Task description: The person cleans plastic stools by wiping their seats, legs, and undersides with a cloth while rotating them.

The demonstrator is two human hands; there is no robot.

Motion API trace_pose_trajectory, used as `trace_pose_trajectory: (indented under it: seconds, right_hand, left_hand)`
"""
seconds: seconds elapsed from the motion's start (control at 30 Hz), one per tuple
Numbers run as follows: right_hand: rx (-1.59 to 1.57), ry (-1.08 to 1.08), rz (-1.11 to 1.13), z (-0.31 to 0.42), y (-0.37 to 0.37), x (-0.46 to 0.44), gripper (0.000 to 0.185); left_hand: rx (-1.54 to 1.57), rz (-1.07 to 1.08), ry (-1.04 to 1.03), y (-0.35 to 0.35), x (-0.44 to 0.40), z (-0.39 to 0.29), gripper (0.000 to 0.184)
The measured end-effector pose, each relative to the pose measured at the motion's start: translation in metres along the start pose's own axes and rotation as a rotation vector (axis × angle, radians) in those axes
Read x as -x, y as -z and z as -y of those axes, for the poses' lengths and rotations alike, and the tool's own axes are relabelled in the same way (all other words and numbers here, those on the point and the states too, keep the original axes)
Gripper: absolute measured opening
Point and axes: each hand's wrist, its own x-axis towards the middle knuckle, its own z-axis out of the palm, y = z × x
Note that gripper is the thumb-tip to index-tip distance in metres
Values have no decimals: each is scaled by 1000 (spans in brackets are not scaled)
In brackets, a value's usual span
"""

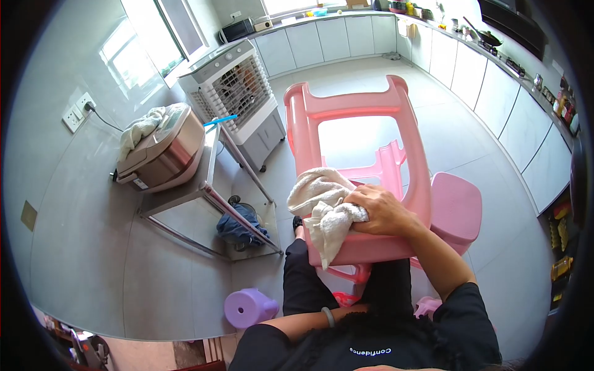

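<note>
My right hand [379,210] is closed round a crumpled white cloth [322,201], fingers bent over its bunched end. The cloth lies against the near part of a large pink plastic frame [365,106], perhaps a stool or chair, which has a wide opening in its middle. Part of the cloth hangs down over the near side. My left forearm, with a pale bracelet [328,317] on the wrist, crosses low in front of my body. The left hand itself is hidden beyond the wrist, so its fingers do not show.
A pink stool [458,210] stands right of the frame, a purple stool [247,308] at lower left. On the left, a metal rack [213,191] carries a rice cooker [167,154]. Behind it stands an air cooler [238,93]. Cabinets [458,68] line the back and right.
</note>
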Motion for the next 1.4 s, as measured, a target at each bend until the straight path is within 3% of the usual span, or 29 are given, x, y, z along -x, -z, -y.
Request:
trace_pose_trajectory:
  seconds: [0.6,0.93,1.07,1.17,1.27,1.3,1.4]
  right_hand:
    - [1,-23,-26,5,1,1,40]
    - [10,-12,-85,-13,-12,0,47]
    - [61,12,-112,-21,-20,-1,50]
    - [44,-8,-59,-15,-13,-1,50]
    - [92,23,-115,-15,-13,0,45]
    - [31,-13,-57,-10,-7,-1,45]
    - [-90,-21,-38,-5,-7,-3,44]
  left_hand:
    - [16,23,26,5,2,-2,24]
    - [5,-46,-13,-8,-4,-18,24]
    - [-18,-83,54,-11,2,-37,24]
    - [-254,-161,124,-14,11,-61,26]
    - [-188,-284,118,-17,12,-68,26]
    - [-239,-185,185,-8,15,-87,29]
    - [-207,-252,99,2,39,-136,29]
